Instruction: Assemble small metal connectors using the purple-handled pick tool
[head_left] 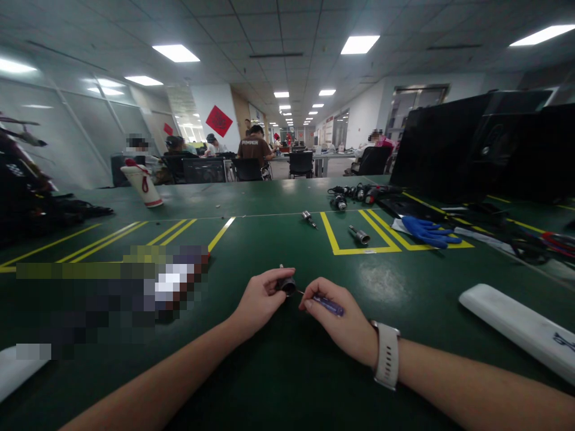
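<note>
My left hand (263,299) has its thumb and fingers closed round a dark, cup-shaped metal bit (288,286), which looks like a hole saw. The bit's round open end faces right, and a thin shank sticks up behind my fingers. In my right hand (335,311) is a small screwdriver (329,304) with a translucent purple handle. Its thin shaft points left at the bit's open end; I cannot tell if the tip touches. A similar cup-shaped bit (360,236) lies farther off inside yellow tape, with a slimmer metal bit (309,219) to its left.
Blue gloves (426,232) and a bundle of dark cabled tools (345,196) lie at the back right, near black monitors (449,143). White padded rests (516,323) flank the green table (251,239). A white cup (144,187) leans at the back left. Several people sit beyond.
</note>
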`<move>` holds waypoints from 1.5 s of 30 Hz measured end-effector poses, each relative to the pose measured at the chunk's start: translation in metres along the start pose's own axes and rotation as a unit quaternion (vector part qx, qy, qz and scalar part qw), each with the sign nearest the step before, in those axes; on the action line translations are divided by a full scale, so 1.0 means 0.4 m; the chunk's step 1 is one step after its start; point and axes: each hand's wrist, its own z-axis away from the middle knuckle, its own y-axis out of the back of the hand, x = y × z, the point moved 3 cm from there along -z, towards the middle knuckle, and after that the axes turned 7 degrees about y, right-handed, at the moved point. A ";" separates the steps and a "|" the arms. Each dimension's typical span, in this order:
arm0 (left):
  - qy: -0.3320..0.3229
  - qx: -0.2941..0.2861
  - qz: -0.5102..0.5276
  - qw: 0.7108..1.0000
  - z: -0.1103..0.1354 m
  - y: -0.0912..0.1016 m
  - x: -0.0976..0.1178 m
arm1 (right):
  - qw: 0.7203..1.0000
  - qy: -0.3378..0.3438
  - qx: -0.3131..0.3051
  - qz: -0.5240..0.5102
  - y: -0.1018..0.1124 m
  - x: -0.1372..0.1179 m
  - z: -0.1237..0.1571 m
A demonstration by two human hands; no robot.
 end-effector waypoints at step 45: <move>0.060 0.094 0.068 0.991 0.027 -0.017 0.026 | 0.992 0.101 -0.012 0.081 -0.008 -0.009 0.014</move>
